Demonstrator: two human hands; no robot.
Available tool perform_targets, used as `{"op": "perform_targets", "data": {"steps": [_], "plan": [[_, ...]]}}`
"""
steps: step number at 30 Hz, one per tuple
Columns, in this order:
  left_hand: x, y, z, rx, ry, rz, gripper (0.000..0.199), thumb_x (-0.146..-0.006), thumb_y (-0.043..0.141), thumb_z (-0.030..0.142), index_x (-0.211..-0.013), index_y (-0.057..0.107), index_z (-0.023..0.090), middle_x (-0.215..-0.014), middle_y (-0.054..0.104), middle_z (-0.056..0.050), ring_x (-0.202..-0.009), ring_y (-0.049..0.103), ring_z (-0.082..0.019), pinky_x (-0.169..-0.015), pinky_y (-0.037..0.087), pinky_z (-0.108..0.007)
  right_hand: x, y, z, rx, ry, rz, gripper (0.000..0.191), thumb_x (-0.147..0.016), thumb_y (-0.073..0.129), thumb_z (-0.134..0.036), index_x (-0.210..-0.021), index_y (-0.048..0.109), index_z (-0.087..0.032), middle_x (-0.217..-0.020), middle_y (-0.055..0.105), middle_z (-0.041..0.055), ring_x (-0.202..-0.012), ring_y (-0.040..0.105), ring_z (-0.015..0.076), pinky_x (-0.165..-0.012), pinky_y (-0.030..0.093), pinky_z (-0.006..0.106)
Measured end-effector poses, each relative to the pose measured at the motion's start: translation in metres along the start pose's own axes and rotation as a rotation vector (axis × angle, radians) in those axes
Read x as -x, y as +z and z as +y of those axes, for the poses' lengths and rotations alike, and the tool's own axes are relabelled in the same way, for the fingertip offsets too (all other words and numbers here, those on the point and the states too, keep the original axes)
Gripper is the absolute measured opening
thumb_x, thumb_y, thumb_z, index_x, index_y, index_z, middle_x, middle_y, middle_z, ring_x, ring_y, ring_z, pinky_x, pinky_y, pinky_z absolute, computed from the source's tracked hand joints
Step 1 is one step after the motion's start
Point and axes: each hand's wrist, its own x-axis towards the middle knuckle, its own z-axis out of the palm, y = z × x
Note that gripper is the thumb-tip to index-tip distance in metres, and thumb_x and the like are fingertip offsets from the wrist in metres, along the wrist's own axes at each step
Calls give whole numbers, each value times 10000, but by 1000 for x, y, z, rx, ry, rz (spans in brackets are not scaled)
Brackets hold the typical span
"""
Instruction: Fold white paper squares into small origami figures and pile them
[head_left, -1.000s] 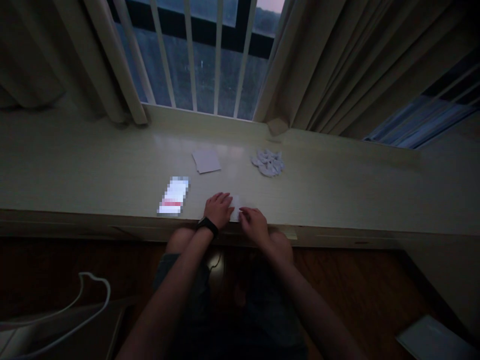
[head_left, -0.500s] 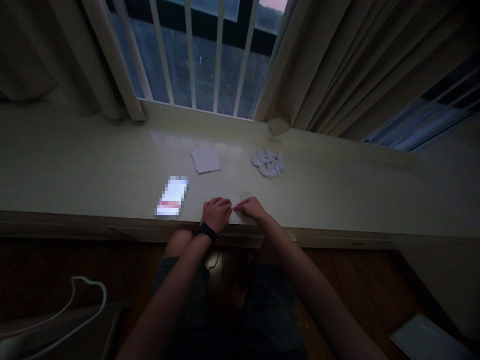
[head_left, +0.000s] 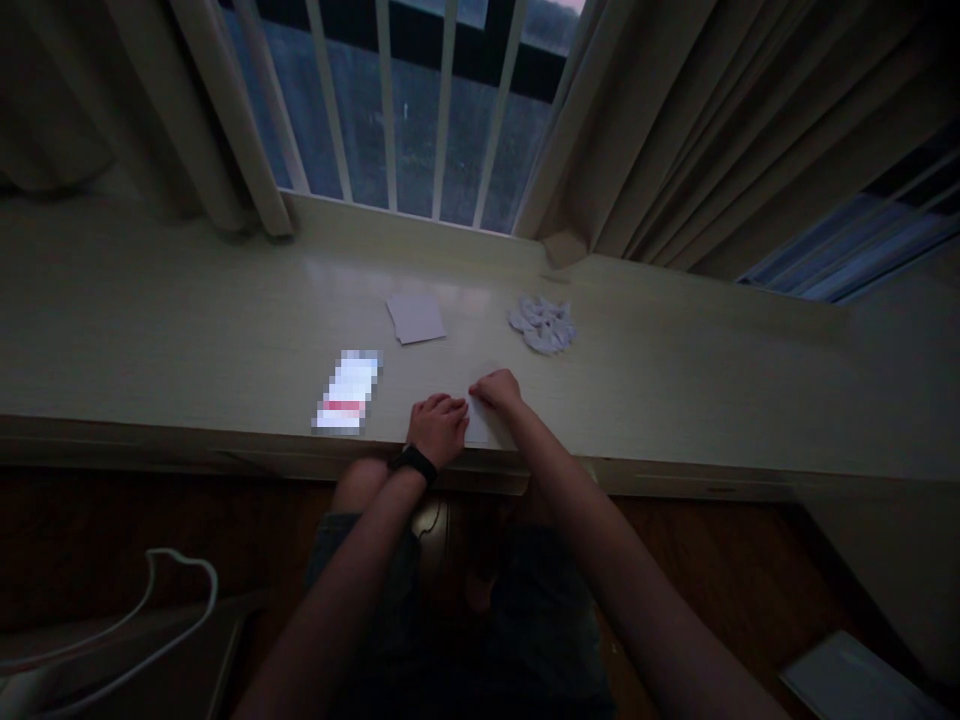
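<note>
A small white sheet of paper [head_left: 477, 428] lies near the front edge of the light sill, partly covered by my hands. My left hand [head_left: 437, 428], with a black band on its wrist, has its fingers curled together at the sheet's left edge, holding it. My right hand [head_left: 498, 390] is closed in a pinch at the sheet's upper edge, close to the left fingertips. Behind them is a small stack of square paper sheets [head_left: 417, 318]. To its right sits a cluster of crumpled or folded white paper pieces [head_left: 544, 325].
A lit, pixelated phone-like screen [head_left: 348, 390] lies left of my hands. Long curtains [head_left: 645, 130] and a barred window [head_left: 412, 120] rise behind the sill [head_left: 712, 370]. A white curved tube or cable [head_left: 214, 590] is at lower left, and a pale flat object [head_left: 855, 680] at lower right.
My right hand has moved up and slightly away along the sheet, exposing more of it. My left hand has stayed nearly in place. The view has shifted slightly.
</note>
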Motion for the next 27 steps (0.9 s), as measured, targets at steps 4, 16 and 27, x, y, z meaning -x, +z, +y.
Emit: {"op": "perform_targets", "data": {"steps": [4,16,27], "plan": [[0,-1,1,-5,-5,-3,285,-886,445,284,-1090,644,277,-1154,633,-39,-1139,457,-244,-908,346,-437,4,3,2,-30,98,-8,228,-683,607,-315,-623,681,-108,-575,651,79,-473,544,113,-460,330,199],[1,-1,3,-18,-3,5,281,-881,446,278,-1068,656,283,-1143,631,-45,-1135,451,-245,-902,348,-436,60,4,16,-125,6,-30,207,-669,636,-320,-757,749,-171,-590,660,37,-563,581,130,-510,353,198],[1,0,4,-42,-3,11,270,-871,463,279,-1055,660,292,-1146,631,-40,-1131,455,-251,-891,347,-441,111,-1,11,-8,-107,-81,171,-702,624,-304,-780,754,-226,-705,706,25,-621,601,144,-551,377,218]]}}
